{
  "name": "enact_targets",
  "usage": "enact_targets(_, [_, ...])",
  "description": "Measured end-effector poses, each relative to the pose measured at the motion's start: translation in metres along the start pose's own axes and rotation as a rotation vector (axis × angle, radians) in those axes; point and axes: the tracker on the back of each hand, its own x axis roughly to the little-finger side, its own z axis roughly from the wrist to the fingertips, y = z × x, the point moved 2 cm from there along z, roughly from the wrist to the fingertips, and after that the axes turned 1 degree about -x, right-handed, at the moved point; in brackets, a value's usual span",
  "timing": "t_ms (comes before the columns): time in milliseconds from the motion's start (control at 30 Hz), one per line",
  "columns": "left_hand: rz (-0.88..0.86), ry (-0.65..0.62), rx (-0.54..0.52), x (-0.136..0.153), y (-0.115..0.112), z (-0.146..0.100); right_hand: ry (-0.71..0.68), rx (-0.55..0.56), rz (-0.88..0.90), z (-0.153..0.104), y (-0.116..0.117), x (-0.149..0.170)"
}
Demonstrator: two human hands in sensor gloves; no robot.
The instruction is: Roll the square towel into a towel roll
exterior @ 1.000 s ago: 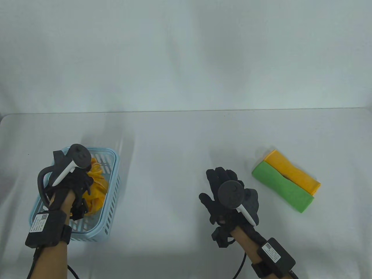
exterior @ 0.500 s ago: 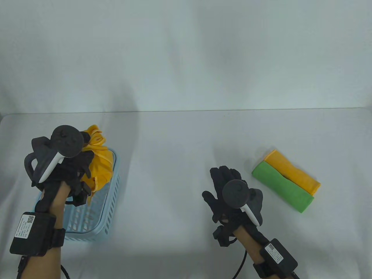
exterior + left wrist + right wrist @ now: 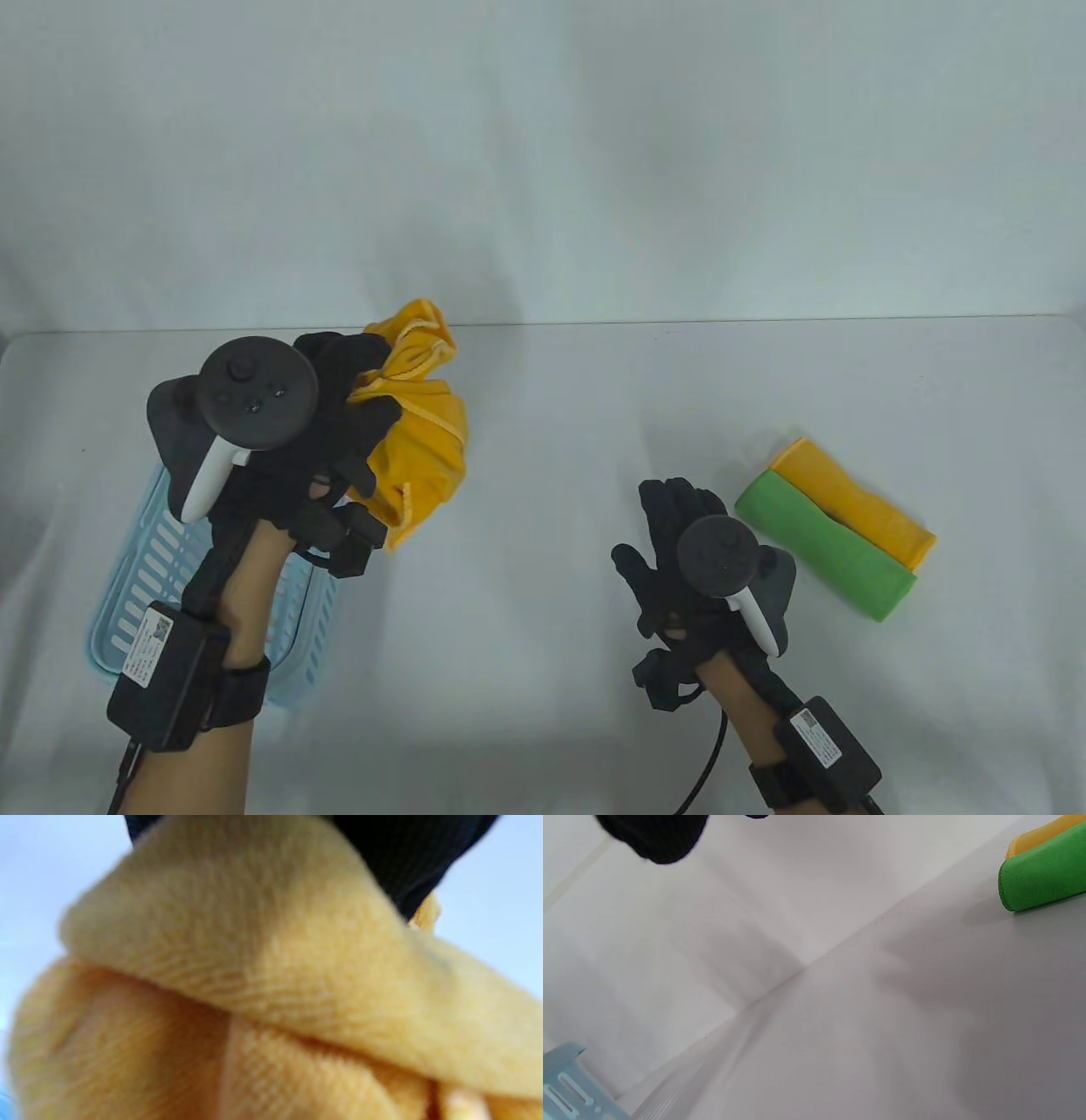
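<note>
My left hand (image 3: pixel 339 416) grips a bunched yellow towel (image 3: pixel 420 433) and holds it up in the air, to the right of the light blue basket (image 3: pixel 127 586). That same yellow towel (image 3: pixel 271 984) fills the left wrist view, blurred and close, with a dark gloved finger (image 3: pixel 415 853) above it. My right hand (image 3: pixel 670 543) rests flat on the table with straight fingers and holds nothing. Right of it lie a green towel roll (image 3: pixel 823 548) and a yellow towel roll (image 3: pixel 857 501), side by side and touching. The green towel roll (image 3: pixel 1043 874) shows at the right wrist view's upper right.
The white table (image 3: pixel 543 475) meets a pale back wall (image 3: pixel 543 170) along its far edge. A corner of the blue basket (image 3: pixel 568 1086) shows at the lower left of the right wrist view. The basket's inside shows only its slotted floor.
My left hand has lifted the yellow towel out of the basket and carried it up and to the right. My right hand has slid slightly to the right.
</note>
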Motion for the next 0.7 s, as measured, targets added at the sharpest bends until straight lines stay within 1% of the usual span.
enact_targets(67, [-0.035, -0.016, 0.025, -0.005, -0.013, 0.0, 0.011, 0.011, 0.022, 0.001, -0.005, 0.003])
enact_targets(200, [-0.07, -0.04, 0.086, -0.009, -0.052, -0.003, 0.037, 0.026, 0.064, 0.002, -0.012, 0.012])
enact_targets(267, [-0.082, -0.052, 0.121, -0.008, -0.074, -0.008, 0.046, 0.032, 0.069, 0.003, -0.015, 0.015])
enact_targets(400, [-0.125, -0.056, 0.167, 0.001, -0.111, -0.02, 0.066, 0.029, 0.084, 0.005, -0.015, 0.02])
enact_targets(533, [-0.167, -0.059, 0.195, 0.014, -0.136, -0.033, 0.081, 0.024, 0.083, 0.008, -0.014, 0.024])
enact_targets(700, [-0.203, -0.076, 0.235, 0.028, -0.158, -0.046, 0.095, 0.014, 0.078, 0.01, -0.011, 0.027])
